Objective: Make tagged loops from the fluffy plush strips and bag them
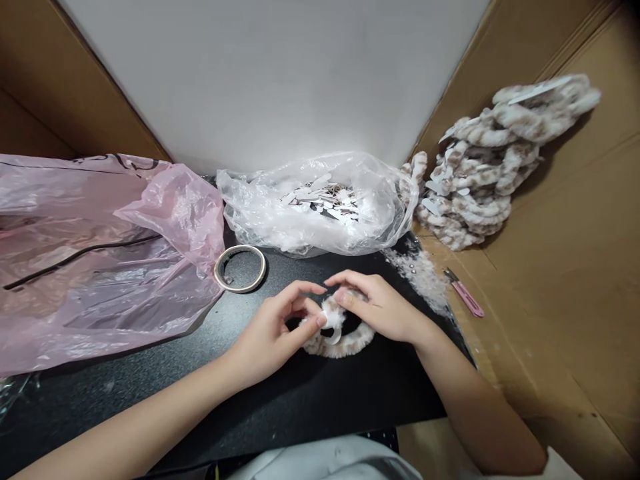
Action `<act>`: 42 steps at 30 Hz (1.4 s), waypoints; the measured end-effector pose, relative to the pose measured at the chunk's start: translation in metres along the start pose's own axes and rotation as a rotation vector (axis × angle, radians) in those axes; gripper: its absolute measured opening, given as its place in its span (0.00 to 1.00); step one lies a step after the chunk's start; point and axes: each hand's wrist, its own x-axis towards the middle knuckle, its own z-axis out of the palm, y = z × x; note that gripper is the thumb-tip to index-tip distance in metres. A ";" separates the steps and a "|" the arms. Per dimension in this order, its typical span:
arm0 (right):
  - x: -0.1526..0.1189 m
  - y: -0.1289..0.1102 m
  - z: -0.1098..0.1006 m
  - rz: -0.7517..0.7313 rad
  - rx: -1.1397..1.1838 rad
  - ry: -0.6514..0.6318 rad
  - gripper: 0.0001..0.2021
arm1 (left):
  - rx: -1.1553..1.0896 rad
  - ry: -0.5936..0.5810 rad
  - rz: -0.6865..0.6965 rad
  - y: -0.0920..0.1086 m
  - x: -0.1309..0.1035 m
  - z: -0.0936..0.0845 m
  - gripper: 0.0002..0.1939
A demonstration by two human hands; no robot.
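A fluffy white and brown ring (350, 345) lies on the black tabletop, with a small white tag (334, 336) at its left part. My left hand (280, 327) grips the ring's fuzzy knotted part from the left, thumb and fingers pressed near the tag. From the right, my right hand (383, 307) pinches the same fuzzy part between thumb and fingers. Both hands nearly touch at the fingertips above the ring, and they hide some of it.
A tape roll (240, 289) lies left of my hands, beside a pink plastic bag (165, 293). Behind is a clear bag (280, 230) of white tags. Fluffy rings (480, 167) are piled at right, near a pink cutter (467, 298) and lint (425, 277).
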 end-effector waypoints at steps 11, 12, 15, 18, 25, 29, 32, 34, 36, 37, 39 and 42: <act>0.001 0.012 -0.004 0.478 0.746 -0.391 0.26 | 0.462 0.050 0.329 0.010 -0.004 -0.002 0.03; 0.000 0.012 -0.003 0.485 0.771 -0.368 0.25 | 0.477 0.056 0.346 0.009 -0.004 -0.002 0.02; 0.000 0.012 0.000 0.499 0.827 -0.276 0.24 | 0.479 0.059 0.393 0.007 -0.005 -0.002 0.02; 0.002 0.011 0.003 0.489 0.829 -0.190 0.22 | 0.422 0.056 0.451 0.007 -0.004 -0.003 0.04; 0.005 0.013 0.014 0.437 0.737 -0.132 0.21 | 0.346 -0.019 0.395 0.005 -0.002 -0.003 0.04; 0.004 0.014 0.019 0.373 0.640 -0.066 0.16 | 0.281 0.034 0.279 0.004 -0.004 0.002 0.03; 0.003 0.013 0.022 0.321 0.590 0.009 0.16 | 0.185 0.072 0.200 0.001 -0.004 0.005 0.03; 0.002 0.013 0.023 0.291 0.579 0.052 0.19 | 0.162 0.066 0.167 0.000 -0.004 0.005 0.04; 0.002 0.013 0.024 0.276 0.583 0.085 0.19 | 0.166 0.070 0.163 0.000 -0.003 0.005 0.05; 0.002 0.013 0.025 0.274 0.583 0.100 0.19 | 0.169 0.080 0.169 0.000 -0.002 0.005 0.05; 0.002 0.014 0.026 0.274 0.580 0.119 0.18 | 0.172 0.107 0.189 -0.001 -0.002 0.004 0.05; 0.002 0.014 0.026 0.279 0.571 0.132 0.18 | 0.207 0.128 0.238 -0.002 -0.003 0.005 0.04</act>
